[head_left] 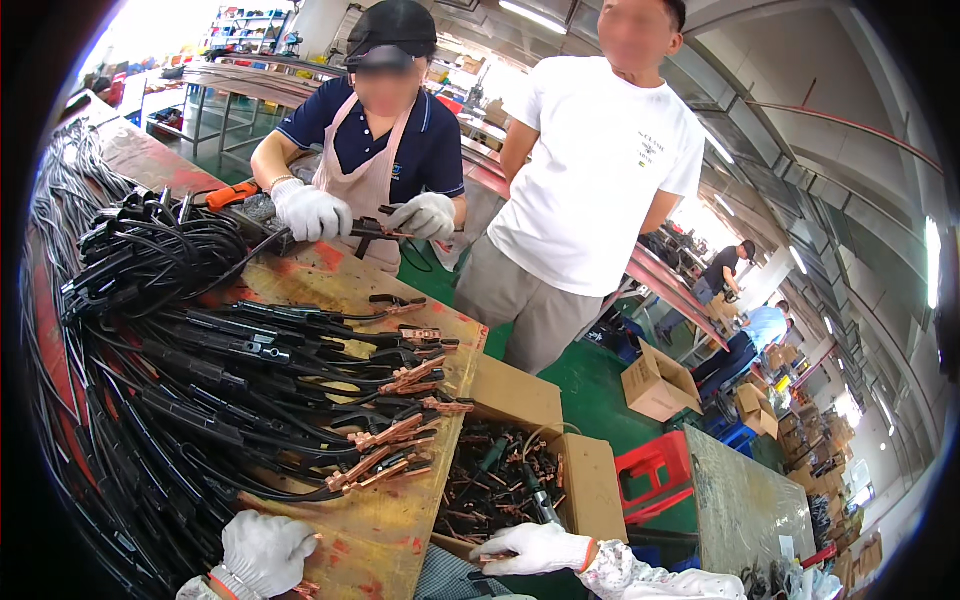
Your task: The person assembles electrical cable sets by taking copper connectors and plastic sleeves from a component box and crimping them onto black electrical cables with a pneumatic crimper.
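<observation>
My left hand [265, 555], in a white glove, is curled at the table's near edge beside the black cables. A bit of copper shows by its fingers, but what it grips is mostly hidden. My right hand [535, 550], also gloved, is at the near rim of a cardboard box [595, 480], its fingers closed round a small copper part [490, 558]. Inside the box lie many black pieces with copper jaws [490, 500] and a dark, silver-ended hand tool [540, 495]. Black electrode holders with copper jaws [395, 440] lie in rows on the table, their cables running left.
Across the worn yellow table [360, 560], a co-worker's gloved hands [315, 212] hold a black holder near a coiled cable bundle [150, 250] and an orange-handled tool [232, 195]. Another person [600, 180] stands beside them. A red stool [655, 475] and a grey-topped table [750, 490] stand right.
</observation>
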Tool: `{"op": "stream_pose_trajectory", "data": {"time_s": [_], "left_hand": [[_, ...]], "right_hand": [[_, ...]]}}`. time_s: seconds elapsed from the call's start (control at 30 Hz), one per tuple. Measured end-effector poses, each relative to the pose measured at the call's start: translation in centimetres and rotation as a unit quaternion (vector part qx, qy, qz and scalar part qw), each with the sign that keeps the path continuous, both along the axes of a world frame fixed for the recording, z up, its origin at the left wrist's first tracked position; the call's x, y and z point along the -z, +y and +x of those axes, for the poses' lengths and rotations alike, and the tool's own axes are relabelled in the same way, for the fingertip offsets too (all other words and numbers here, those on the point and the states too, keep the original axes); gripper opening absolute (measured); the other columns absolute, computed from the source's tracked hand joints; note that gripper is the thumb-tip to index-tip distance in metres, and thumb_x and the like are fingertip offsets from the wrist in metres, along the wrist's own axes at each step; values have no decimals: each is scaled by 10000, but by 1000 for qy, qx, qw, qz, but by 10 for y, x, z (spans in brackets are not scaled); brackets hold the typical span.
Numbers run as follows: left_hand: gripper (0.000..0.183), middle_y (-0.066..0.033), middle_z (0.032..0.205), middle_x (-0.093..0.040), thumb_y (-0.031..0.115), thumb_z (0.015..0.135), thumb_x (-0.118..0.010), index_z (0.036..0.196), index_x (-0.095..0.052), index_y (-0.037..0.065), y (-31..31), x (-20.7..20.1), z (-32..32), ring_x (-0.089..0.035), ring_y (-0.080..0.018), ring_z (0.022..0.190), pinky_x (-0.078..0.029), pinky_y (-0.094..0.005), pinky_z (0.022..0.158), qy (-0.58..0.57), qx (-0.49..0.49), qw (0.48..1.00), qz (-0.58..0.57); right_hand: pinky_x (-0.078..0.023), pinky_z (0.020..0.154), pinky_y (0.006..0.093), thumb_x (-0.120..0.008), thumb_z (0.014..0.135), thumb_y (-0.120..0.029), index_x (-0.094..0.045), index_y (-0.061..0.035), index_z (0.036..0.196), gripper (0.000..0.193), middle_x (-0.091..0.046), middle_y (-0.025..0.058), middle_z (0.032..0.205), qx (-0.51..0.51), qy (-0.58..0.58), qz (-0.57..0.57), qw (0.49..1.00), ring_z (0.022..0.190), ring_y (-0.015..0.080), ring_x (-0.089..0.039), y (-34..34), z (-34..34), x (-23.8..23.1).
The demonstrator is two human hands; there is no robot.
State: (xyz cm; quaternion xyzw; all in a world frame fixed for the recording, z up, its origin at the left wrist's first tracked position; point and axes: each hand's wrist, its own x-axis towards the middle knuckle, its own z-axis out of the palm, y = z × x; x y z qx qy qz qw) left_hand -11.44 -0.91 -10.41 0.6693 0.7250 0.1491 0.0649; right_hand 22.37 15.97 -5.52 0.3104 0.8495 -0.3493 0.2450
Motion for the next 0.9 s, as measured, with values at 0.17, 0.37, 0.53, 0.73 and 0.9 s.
{"op": "stream_pose_trajectory", "data": {"time_s": [0.17,0.37,0.53,0.73,0.9], "left_hand": [[165,-59,712,-684,309,796,-690,754,-721,153,-1,3,-3,-643,-294,683,-485,-419,665,-43,-3,999,22],[164,-36,713,-684,312,751,-727,798,-756,158,3,-3,-10,-639,-275,688,-477,-402,692,-63,15,998,10],[162,-28,700,-678,317,756,-726,771,-751,157,1,-2,-9,-640,-258,678,-475,-393,691,-53,15,998,-10],[177,-22,680,-671,332,757,-728,766,-751,157,0,-1,-9,-635,-255,651,-473,-385,661,-32,17,999,5],[179,-21,671,-666,337,758,-725,753,-749,160,1,-2,-9,-633,-256,646,-472,-388,656,-33,19,999,-5]], "right_hand": [[-533,812,373,-556,932,-591,-688,-125,1145,529,-722,123,965,130,22,29,991,905,273,-700,-4,-18,-16],[-496,924,276,-689,940,-311,-650,-76,1234,379,-664,44,1129,128,161,-47,978,1019,121,-624,-7,-48,2],[-505,914,325,-706,903,-399,-596,-108,1313,514,-651,112,1147,110,105,-11,988,1037,227,-656,-12,-57,2],[-508,908,332,-668,920,-451,-585,-120,1336,538,-674,93,1161,159,111,-66,979,1043,224,-665,-14,-61,0],[-497,906,314,-696,916,-385,-631,-94,1255,451,-662,69,1095,132,197,-126,963,1010,190,-643,-17,-73,19]]}}
